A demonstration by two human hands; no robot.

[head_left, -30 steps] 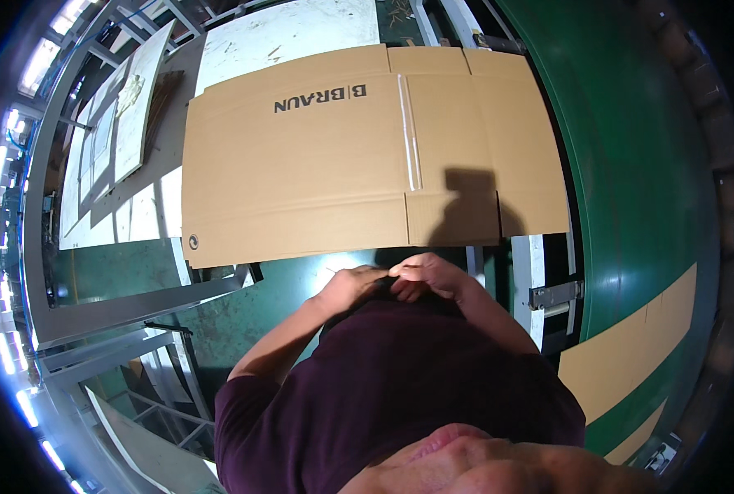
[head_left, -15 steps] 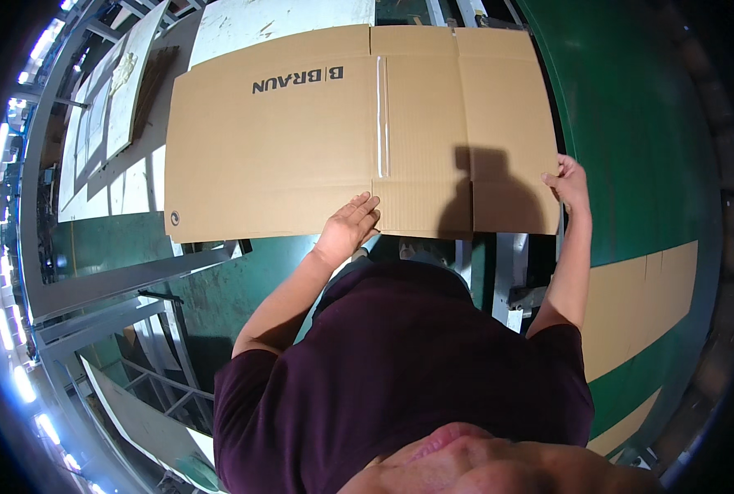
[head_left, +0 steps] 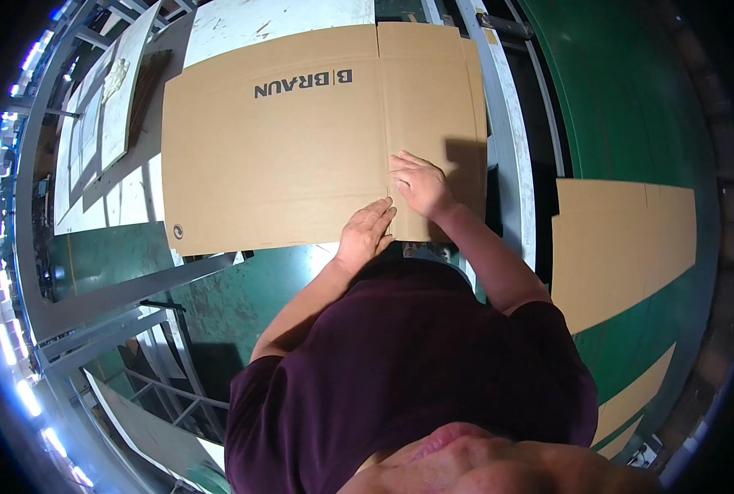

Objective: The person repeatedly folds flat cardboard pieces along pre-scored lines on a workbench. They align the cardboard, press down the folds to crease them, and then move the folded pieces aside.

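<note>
A large flat brown cardboard sheet (head_left: 285, 156) with dark print lies spread on a pale work surface in front of me. My left hand (head_left: 367, 232) rests flat on its near edge, fingers together, just left of a fold crease. My right hand (head_left: 420, 183) lies palm down on the sheet right of that crease, fingers spread toward the left. Neither hand grips anything; both press on the cardboard. The two hands are close together, almost touching.
Grey metal frame rails (head_left: 120, 288) run below and left of the sheet. More flat brown cardboard (head_left: 622, 239) lies on the green floor (head_left: 631, 99) at the right. White panels (head_left: 107, 107) lean at the far left. A metal rail (head_left: 507, 140) borders the sheet's right side.
The cardboard sheet has shifted left. My right hand left the sheet's far right edge and came in beside my left hand on the near part of the sheet.
</note>
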